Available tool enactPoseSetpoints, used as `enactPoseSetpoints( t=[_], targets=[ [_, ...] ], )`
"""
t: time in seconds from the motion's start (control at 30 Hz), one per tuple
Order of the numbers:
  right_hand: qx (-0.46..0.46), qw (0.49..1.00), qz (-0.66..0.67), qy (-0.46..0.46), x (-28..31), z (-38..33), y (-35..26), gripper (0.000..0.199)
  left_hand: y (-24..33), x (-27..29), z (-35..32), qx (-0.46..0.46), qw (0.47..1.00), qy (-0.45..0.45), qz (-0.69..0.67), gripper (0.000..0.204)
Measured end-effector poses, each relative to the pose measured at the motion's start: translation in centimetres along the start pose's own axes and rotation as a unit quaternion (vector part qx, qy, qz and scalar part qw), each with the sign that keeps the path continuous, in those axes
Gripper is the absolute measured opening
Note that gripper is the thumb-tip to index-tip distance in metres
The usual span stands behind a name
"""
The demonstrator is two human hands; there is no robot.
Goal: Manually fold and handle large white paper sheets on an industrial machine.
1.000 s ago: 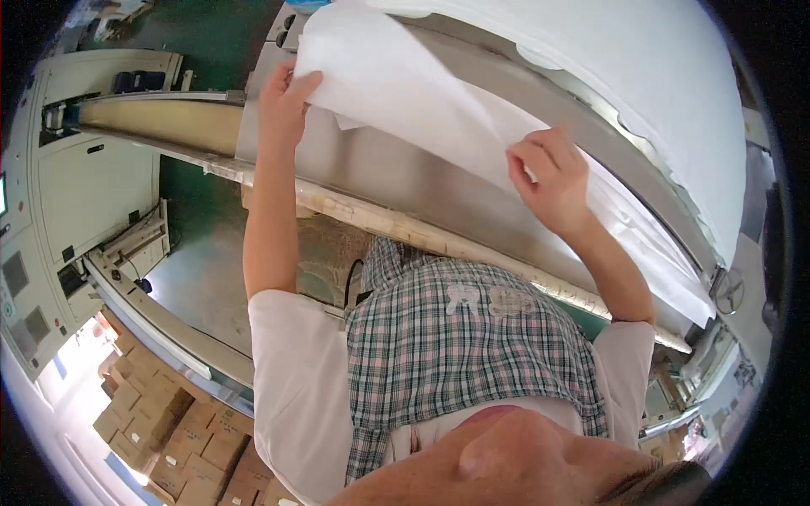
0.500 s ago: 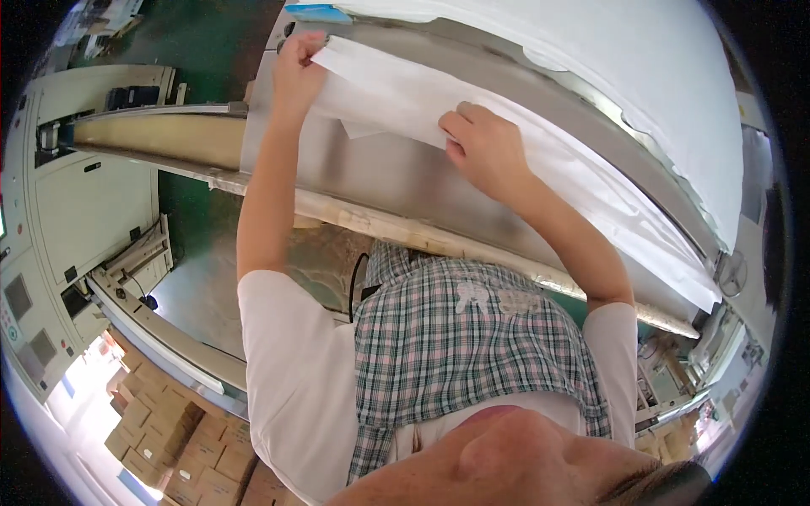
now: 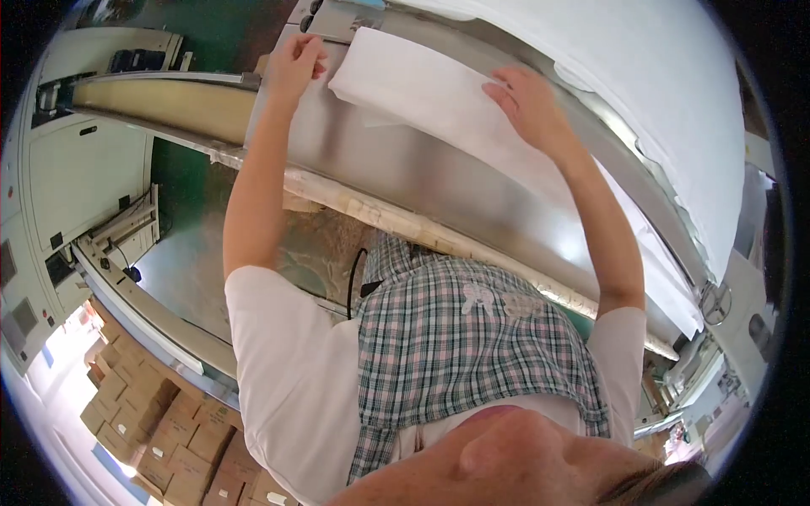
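A long white sheet (image 3: 422,84), folded into a strip, lies along a smooth grey metal table (image 3: 405,169). I cannot tell whether it is cloth or paper. Just off the strip's left end is my left hand (image 3: 299,67), with loosely bent fingers and nothing visible in them. My right hand (image 3: 527,105) is over the strip's far edge, thumb and fingers apart, with no pinch on the sheet. Whether its fingertips touch the sheet I cannot tell. Toward the right, the strip narrows and runs down past my right forearm.
Beyond the table bulges a large white sheeted mass (image 3: 641,67). A padded rail (image 3: 380,207) runs along the near edge, by my apron. At left stand a yellowish roller (image 3: 169,105) and a pale machine cabinet (image 3: 76,185). Cardboard boxes (image 3: 160,422) are stacked at lower left.
My left hand has let go of the strip's left end, which now lies wider and flatter. My right hand has opened and moved right and away from me.
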State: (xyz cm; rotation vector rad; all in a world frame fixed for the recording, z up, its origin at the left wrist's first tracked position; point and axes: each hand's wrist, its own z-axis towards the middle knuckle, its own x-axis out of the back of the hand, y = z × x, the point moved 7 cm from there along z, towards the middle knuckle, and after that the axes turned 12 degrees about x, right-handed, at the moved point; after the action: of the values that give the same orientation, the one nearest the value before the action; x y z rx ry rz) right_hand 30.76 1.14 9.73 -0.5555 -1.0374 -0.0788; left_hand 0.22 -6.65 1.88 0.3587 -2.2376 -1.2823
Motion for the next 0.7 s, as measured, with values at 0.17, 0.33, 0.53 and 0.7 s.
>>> enactPoseSetpoints(
  t=[0.17,0.33,0.53,0.7],
  targets=[
    [-0.161,0.893,0.170,-0.385,-8.7,-0.8,1.8,0.048,-8.0,-0.1,-5.9,0.251,0.950,-0.181,-0.040,0.021],
    [-0.104,0.892,0.265,-0.353,-13.1,5.0,-0.7,0.058,-10.7,-3.4,-9.8,0.348,0.918,-0.190,-0.015,0.021],
    [-0.131,0.795,0.293,-0.515,-19.2,7.0,-1.5,0.070,-10.1,-5.3,-9.7,0.330,0.930,-0.134,-0.094,0.017],
    [-0.199,0.713,0.470,-0.482,-16.0,7.0,-2.8,0.067,-10.3,-4.8,-8.8,0.322,0.924,-0.178,-0.107,0.022]
  ],
)
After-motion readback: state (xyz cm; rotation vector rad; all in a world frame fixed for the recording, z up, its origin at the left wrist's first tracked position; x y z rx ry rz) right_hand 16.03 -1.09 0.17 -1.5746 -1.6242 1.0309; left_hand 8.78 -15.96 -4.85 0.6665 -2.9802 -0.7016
